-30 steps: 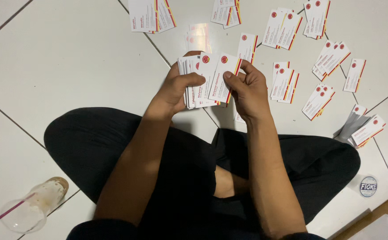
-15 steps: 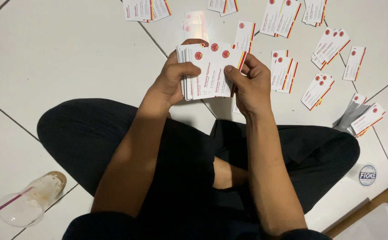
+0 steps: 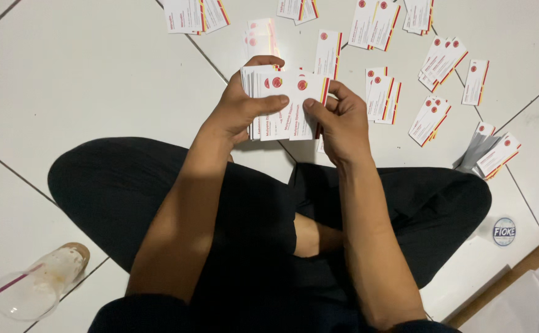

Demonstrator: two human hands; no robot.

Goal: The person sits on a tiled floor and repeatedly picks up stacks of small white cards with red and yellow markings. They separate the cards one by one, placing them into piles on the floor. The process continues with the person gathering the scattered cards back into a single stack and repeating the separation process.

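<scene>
I sit cross-legged on a white tiled floor and hold a thick stack of white cards (image 3: 282,105) with red round marks and red-yellow edges above my knees. My left hand (image 3: 238,108) grips the stack from the left, thumb lying across its face. My right hand (image 3: 337,123) pinches the top card at its right edge between thumb and fingers. Both hands touch the stack.
Small piles of the same cards (image 3: 380,95) lie spread on the floor ahead and to the right, more at the top edge (image 3: 192,13). A fallen clear plastic cup with a straw (image 3: 32,287) lies at bottom left. A round cap (image 3: 504,231) rests bottom right by a wooden edge.
The hands and the card stack have stayed together; the view has shifted slightly, and the right thumb has slid along the top card.
</scene>
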